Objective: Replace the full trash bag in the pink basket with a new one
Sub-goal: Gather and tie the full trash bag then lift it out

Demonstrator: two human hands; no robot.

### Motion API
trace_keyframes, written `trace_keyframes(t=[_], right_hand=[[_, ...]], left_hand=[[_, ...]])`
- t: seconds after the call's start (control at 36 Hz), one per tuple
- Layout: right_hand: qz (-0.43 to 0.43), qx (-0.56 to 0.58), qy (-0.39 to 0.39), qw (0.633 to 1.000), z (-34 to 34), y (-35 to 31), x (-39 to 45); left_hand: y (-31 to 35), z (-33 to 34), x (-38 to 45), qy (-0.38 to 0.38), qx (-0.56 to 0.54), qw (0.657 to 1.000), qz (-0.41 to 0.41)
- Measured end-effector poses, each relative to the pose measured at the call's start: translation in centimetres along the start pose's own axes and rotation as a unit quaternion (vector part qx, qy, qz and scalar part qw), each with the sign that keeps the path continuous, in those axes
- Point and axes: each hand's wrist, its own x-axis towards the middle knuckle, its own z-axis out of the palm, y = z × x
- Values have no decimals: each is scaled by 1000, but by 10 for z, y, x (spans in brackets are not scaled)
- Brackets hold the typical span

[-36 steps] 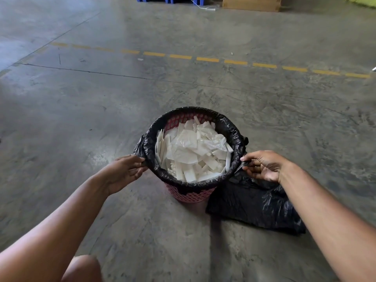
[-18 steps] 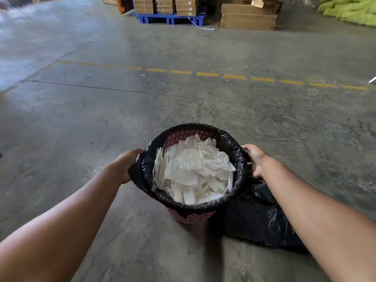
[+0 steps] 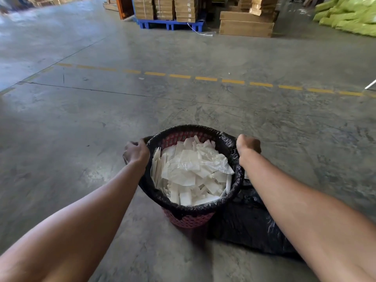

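The pink mesh basket [image 3: 189, 219] stands on the concrete floor, lined with a black trash bag [image 3: 230, 147] whose edge is folded over the rim. White paper scraps [image 3: 191, 171] fill it to the top. My left hand [image 3: 136, 152] grips the bag's folded edge on the left side of the rim. My right hand [image 3: 248, 145] grips it on the right side. A second black bag [image 3: 244, 226] lies crumpled on the floor just right of the basket, partly under my right forearm.
Bare concrete floor surrounds the basket, crossed by a dashed yellow line [image 3: 205, 78]. Far back stand cardboard boxes on a blue pallet [image 3: 168, 23], a stack of flat brown cartons [image 3: 246, 24] and green sacks [image 3: 350, 17].
Both hands have moved from pinching the bag's lower edges up and further around the rim, and now grip it on both sides. The view has tilted up, so the basket sits lower.
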Motion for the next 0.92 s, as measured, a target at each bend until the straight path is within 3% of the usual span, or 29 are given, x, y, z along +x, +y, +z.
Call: trace_keyframes(t=[0.08, 0.19, 0.36, 0.44, 0.56, 0.67, 0.78, 0.92], right_hand=[[-81, -17, 28, 996, 3, 2, -16], [-123, -5, 25, 992, 1, 6, -16], [-168, -154, -39, 973, 5, -4, -11], [-197, -170, -95, 961, 8, -13, -7], [-228, -65, -188, 953, -3, -13, -4], [-188, 28, -254, 948, -28, -8, -1], [-213, -11, -276, 937, -52, 2, 15], [-221, -144, -284, 922, -80, 24, 22]], left_hand=[[2, 1, -13, 21, 6, 996, 81], [2, 0, -21, -11, 21, 988, 153], [12, -2, -17, -27, 165, 967, 195], [18, -2, -18, -66, 106, 968, 218], [19, -8, -19, -140, -94, 963, 211], [22, -24, -20, -197, -222, 940, 166], [14, -47, -2, -248, -190, 941, 131], [-22, -84, 8, -197, -45, 969, 140]])
